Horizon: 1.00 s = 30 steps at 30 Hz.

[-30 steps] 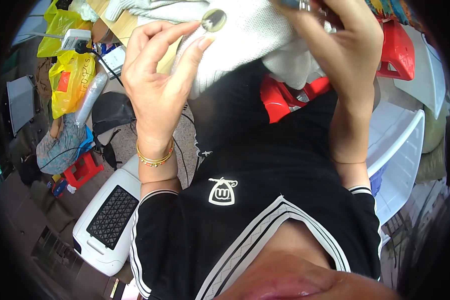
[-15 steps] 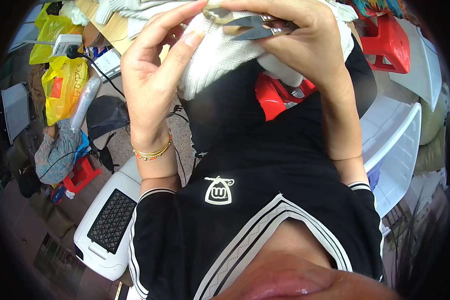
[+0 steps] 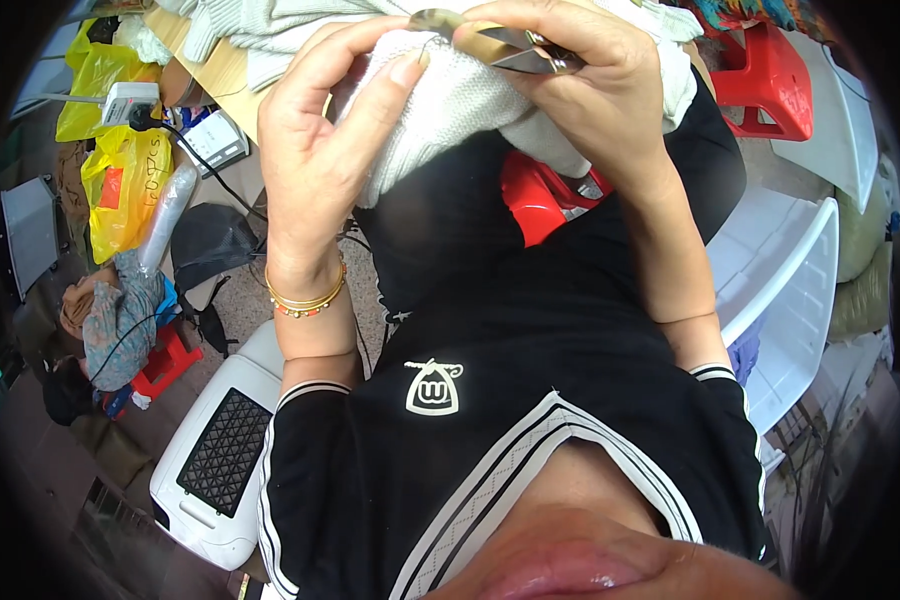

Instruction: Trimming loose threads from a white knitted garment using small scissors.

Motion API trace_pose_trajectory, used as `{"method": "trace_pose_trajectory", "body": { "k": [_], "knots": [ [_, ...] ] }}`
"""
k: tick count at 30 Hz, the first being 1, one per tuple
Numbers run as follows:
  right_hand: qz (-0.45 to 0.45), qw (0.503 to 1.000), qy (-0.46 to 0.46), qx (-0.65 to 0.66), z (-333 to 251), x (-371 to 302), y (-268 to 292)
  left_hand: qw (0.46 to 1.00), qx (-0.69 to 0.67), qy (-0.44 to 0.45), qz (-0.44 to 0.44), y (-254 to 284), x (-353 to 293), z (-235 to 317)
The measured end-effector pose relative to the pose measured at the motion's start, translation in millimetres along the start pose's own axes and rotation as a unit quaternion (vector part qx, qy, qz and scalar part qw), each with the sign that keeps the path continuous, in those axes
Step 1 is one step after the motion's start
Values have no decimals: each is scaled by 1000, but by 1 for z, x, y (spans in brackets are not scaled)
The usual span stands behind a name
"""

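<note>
A white knitted garment piece (image 3: 440, 105) with a ribbed edge is pinched between the thumb and fingers of my left hand (image 3: 325, 130). My right hand (image 3: 600, 90) is closed round a small pair of thread snips (image 3: 530, 62), whose dark blades point left toward the knit. A shiny rounded piece (image 3: 436, 20) shows at the top between the fingertips of both hands; its kind cannot be made out. The right fingers partly hide the snips' handle. More pale knitwear (image 3: 270, 35) lies on a light wooden tabletop (image 3: 232, 85) beyond my left hand.
Red plastic stools (image 3: 770, 85) stand at the right and under the table. At right is a white plastic bin (image 3: 785, 270). Yellow bags (image 3: 120, 185), a power strip (image 3: 130, 100) with a black cord and a white appliance (image 3: 215, 450) are at left, where another person sits.
Both hands have shifted slightly, the left one to the right. The snips' blades have turned and come closer together. The knit is bunched higher between the hands.
</note>
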State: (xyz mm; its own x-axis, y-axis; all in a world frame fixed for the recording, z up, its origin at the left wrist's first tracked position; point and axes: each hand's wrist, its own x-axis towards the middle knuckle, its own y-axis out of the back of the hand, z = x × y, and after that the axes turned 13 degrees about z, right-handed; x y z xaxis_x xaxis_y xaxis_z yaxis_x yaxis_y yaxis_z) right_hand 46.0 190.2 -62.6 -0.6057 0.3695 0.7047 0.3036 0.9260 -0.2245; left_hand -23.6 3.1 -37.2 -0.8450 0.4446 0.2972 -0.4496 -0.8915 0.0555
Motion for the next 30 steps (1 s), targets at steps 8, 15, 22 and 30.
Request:
{"method": "trace_pose_trajectory", "body": {
  "k": [8, 15, 22, 30],
  "knots": [
    [-4, 932, -170, -321, -79, 18, -16, 995, -56, 61, 56, -3, -8, -3],
    [-32, 922, -138, -361, -78, 14, -15, 992, -80, 65, 79, -5, -9, -6],
    [-36, 912, -128, -389, -78, 15, -17, 992, -81, 64, 75, -4, -11, -6],
    [-46, 909, -130, -392, -77, 16, -18, 996, -34, 34, 74, -6, -11, -5]
  ]
}}
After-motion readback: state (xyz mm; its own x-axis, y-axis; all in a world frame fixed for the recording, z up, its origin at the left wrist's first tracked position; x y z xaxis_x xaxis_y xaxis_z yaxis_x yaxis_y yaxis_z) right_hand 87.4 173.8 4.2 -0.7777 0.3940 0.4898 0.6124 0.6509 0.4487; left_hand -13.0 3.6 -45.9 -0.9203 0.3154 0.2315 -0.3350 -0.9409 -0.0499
